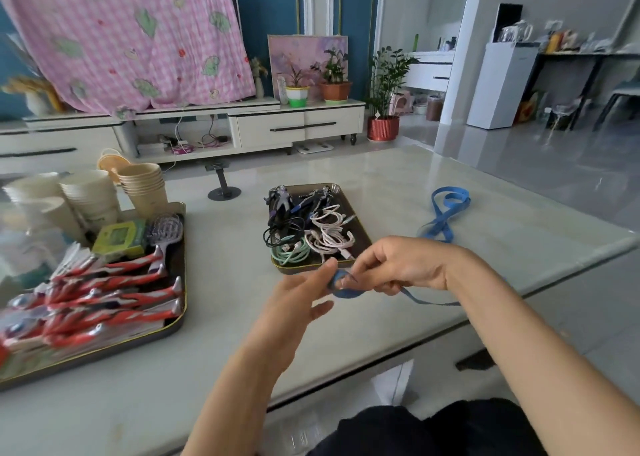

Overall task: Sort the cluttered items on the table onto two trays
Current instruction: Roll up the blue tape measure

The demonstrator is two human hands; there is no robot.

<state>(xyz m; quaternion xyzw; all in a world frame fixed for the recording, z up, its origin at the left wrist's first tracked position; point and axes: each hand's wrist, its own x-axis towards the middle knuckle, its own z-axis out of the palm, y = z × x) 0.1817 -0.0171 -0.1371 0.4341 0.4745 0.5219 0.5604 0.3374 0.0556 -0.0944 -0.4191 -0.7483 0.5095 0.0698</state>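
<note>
Bare forearms reach out over the pale, glossy stone-look bench (pixel 381 185), and between the two hands sits a small coil of long, flat blue tape (pixel 341 284). The right hand (pixel 398 265) pinches the coil with curled fingers and thumb. The left hand (pixel 298 293) meets it from the other side, fingers fairly straight, thumb tip against the roll; whether it truly grips I cannot tell. From under the right hand the loose tape trails off below the right wrist, and more of it lies in open loops on the bench beyond that hand.

Just beyond the hands is a small dark rectangular tray with a gold rim (pixel 301 268). It holds coiled charging cables (pixel 329 236) in mint green, white and black, with dark toy figures (pixel 282 197) at its far end.

Well off to the left of the left hand lies a bigger dark tray (pixel 104 351) of the same kind, loaded with red-and-silver toy figures (pixel 114 289), a grey vented hairbrush (pixel 166 230) and a green boxy gadget (pixel 117 237). Stacks of paper cups (pixel 143 189) stand at its far end.
</note>
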